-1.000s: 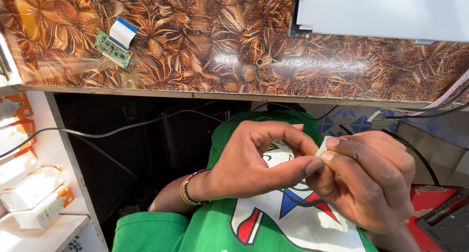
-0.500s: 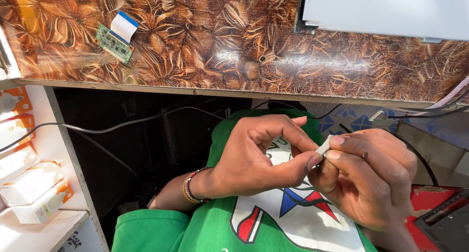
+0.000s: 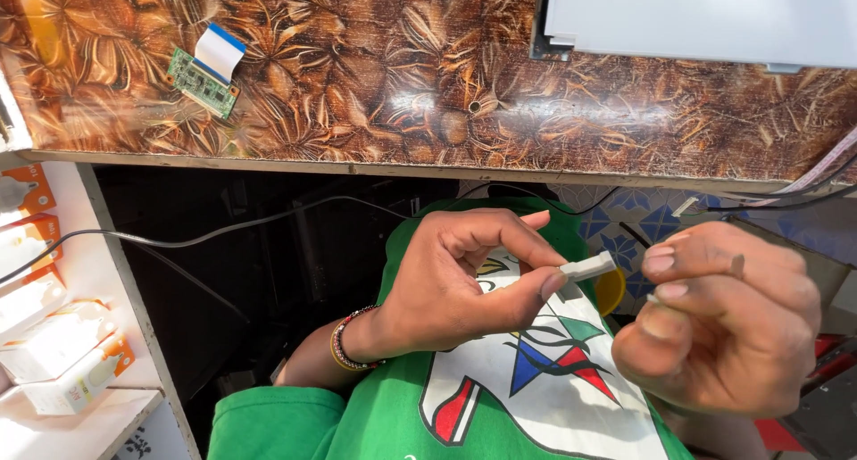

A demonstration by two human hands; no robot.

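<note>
My left hand pinches a small white strip-like piece between thumb and forefinger, in front of my green shirt. My right hand is just to its right, fingers curled, with the fingertips a little apart from the strip's end. Whether the right hand holds anything small is not clear. A beaded bracelet circles my left wrist.
A brown patterned tabletop spans the top, with a small green circuit board and its white-and-blue ribbon cable at the left. A white panel lies top right. White-and-orange boxes sit on a shelf at left. Cables hang under the table.
My right hand has pulled away to the right and let go of the white strip, which now stays only in my left hand's pinch.
</note>
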